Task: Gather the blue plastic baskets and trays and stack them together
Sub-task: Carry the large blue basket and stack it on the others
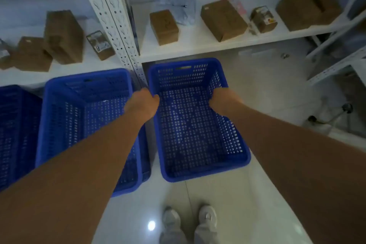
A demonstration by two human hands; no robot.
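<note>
Gripping the blue basket [198, 121] by both long rims, left hand [142, 103] and right hand [218, 98] clenched. Probably feeling light, stiff, easy lifting near the middle.

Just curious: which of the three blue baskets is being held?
The rightmost blue basket: the left hand and right hand grip its side rims.

right basket [196, 125] beside middle basket [87, 121] — third basket [15, 128] leftmost | boxes [222, 19] on shelf [198, 45] behind
</note>
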